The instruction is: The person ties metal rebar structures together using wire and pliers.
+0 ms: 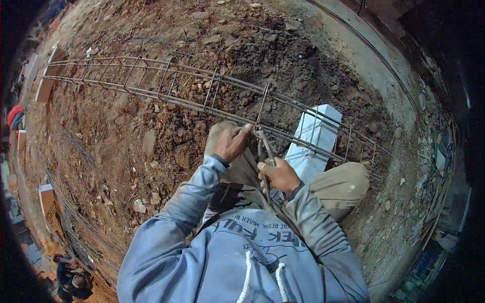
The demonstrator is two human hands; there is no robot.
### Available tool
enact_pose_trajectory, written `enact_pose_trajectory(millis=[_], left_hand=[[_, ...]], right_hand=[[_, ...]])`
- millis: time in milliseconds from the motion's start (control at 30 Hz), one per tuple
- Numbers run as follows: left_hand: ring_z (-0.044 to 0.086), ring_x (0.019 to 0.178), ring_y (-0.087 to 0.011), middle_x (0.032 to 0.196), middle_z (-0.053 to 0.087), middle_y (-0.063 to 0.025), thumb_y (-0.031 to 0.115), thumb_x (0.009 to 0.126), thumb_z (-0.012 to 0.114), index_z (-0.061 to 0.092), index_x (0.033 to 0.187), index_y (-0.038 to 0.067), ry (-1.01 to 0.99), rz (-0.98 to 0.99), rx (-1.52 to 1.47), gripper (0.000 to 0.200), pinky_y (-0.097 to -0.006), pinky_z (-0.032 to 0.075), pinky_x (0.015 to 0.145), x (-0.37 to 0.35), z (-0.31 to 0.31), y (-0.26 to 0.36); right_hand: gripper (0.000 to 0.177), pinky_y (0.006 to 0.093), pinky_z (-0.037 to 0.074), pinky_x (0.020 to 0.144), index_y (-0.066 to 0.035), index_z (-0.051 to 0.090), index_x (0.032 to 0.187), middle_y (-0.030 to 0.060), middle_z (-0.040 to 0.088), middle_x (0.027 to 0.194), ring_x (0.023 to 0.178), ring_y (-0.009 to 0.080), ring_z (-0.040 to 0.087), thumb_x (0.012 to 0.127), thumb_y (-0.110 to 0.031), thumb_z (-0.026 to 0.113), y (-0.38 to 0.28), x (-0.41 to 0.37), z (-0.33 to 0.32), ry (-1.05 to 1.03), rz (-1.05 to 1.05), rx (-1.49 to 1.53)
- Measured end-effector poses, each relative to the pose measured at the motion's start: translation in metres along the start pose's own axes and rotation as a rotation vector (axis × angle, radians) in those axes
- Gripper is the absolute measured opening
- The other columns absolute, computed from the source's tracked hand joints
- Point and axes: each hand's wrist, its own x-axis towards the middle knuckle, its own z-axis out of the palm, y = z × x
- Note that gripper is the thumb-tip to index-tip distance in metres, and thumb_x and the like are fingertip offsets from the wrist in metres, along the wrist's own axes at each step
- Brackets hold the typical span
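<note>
A long cage of steel bars with square stirrups runs from the upper left to the right, across in front of my knees. My right hand is wrapped round the handle of a pair of pincers, whose jaws are up at the near bar beside a stirrup. My left hand is closed by the same joint, its fingertips pinched against the bar; whatever lies between them is too small to make out. Under the right part of the cage stands a white block.
Rough brown soil and stones lie around me. A brick-coloured block is under the cage's far left end, another lies lower left. A person is at the bottom left. Long rods curve along the upper right.
</note>
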Motion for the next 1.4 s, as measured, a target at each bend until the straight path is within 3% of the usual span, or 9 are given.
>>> enact_pose_trajectory(millis=[133,333,467,533,733,833,1067,1167,1400], left_hand=[[0.056,0.089,-0.0304,0.097,0.059,-0.0149,0.014,0.078,0.051,0.060,0.100,0.006,0.444,0.292,0.249,0.025,-0.0410,0.042,0.079,-0.008,-0.006,0.021],[0.045,0.109,-0.0257,0.113,0.049,-0.0085,0.013,0.066,0.055,0.053,0.112,0.014,0.029,0.896,0.646,0.046,-0.0443,0.029,0.102,-0.005,0.024,0.035],[0.047,0.103,-0.0276,0.099,0.051,-0.0099,0.018,0.065,0.055,0.056,0.094,0.010,-0.216,1.005,0.578,0.030,-0.0410,0.036,0.097,0.017,0.029,0.025],[0.050,0.096,-0.0266,0.095,0.053,-0.0096,0.020,0.064,0.055,0.057,0.093,0.008,-0.431,0.842,0.680,0.031,-0.0379,0.041,0.089,0.016,0.032,0.040],[0.051,0.097,-0.0264,0.096,0.054,-0.0093,0.017,0.069,0.051,0.058,0.094,0.009,-0.399,0.911,0.696,0.028,-0.0436,0.035,0.097,0.013,0.034,0.037],[0.047,0.104,-0.0258,0.102,0.051,-0.0094,0.018,0.070,0.052,0.055,0.098,0.013,-0.200,1.041,0.627,0.029,-0.0509,0.019,0.106,0.002,0.034,0.029],[0.051,0.092,-0.0243,0.086,0.055,-0.0076,0.021,0.065,0.055,0.061,0.085,0.010,-0.381,1.039,0.622,0.024,-0.0411,0.037,0.093,0.015,0.041,0.019],[0.054,0.089,-0.0247,0.078,0.056,-0.0076,0.021,0.057,0.060,0.062,0.082,0.009,-0.494,0.899,0.720,0.028,-0.0382,0.042,0.086,0.022,0.052,0.027],[0.051,0.105,-0.0242,0.104,0.057,-0.0091,0.018,0.062,0.058,0.059,0.101,0.009,-0.571,0.870,0.775,0.040,-0.0473,0.025,0.104,0.010,0.031,0.053]], right_hand=[[0.028,0.0312,0.049,0.052,-0.004,0.056,0.096,0.0026,0.055,0.073,0.063,0.0157,0.056,0.085,-0.029,0.057,0.033,0.005,-0.001,-0.384,0.085,0.771],[0.028,0.0274,0.049,0.049,-0.005,0.056,0.094,0.0010,0.057,0.068,0.056,0.0146,0.056,0.081,-0.029,0.062,0.041,0.000,0.004,-0.467,0.220,0.969],[0.035,0.0344,0.050,0.053,-0.002,0.055,0.089,0.0096,0.059,0.072,0.063,0.0199,0.061,0.075,-0.032,0.067,0.028,-0.021,0.002,-0.142,0.156,0.356],[0.041,0.0455,0.044,0.077,0.004,0.051,0.091,0.0249,0.059,0.089,0.089,0.0395,0.057,0.075,-0.032,0.063,0.020,-0.042,0.016,0.412,-0.043,-0.593],[0.033,0.0431,0.046,0.063,-0.001,0.051,0.095,0.0157,0.058,0.073,0.070,0.0349,0.058,0.081,-0.030,0.057,0.047,-0.029,0.019,0.486,-0.060,-0.749],[0.038,0.0246,0.036,0.042,-0.006,0.054,0.092,0.0025,0.051,0.065,0.050,0.0117,0.047,0.084,-0.043,0.054,0.046,-0.037,0.013,-0.271,0.224,0.929],[0.044,0.0334,0.045,0.048,-0.003,0.055,0.091,0.0094,0.057,0.065,0.056,0.0241,0.056,0.079,-0.045,0.059,0.042,-0.039,0.013,-0.261,0.180,0.742],[0.042,0.0465,0.046,0.065,0.004,0.052,0.092,0.0213,0.058,0.068,0.070,0.0432,0.056,0.074,-0.032,0.064,0.019,-0.054,0.029,0.546,-0.091,-0.662],[0.022,0.0490,0.045,0.062,0.001,0.053,0.083,0.0220,0.059,0.073,0.068,0.0463,0.055,0.073,-0.018,0.059,0.020,-0.051,0.033,0.529,-0.051,-0.539]])
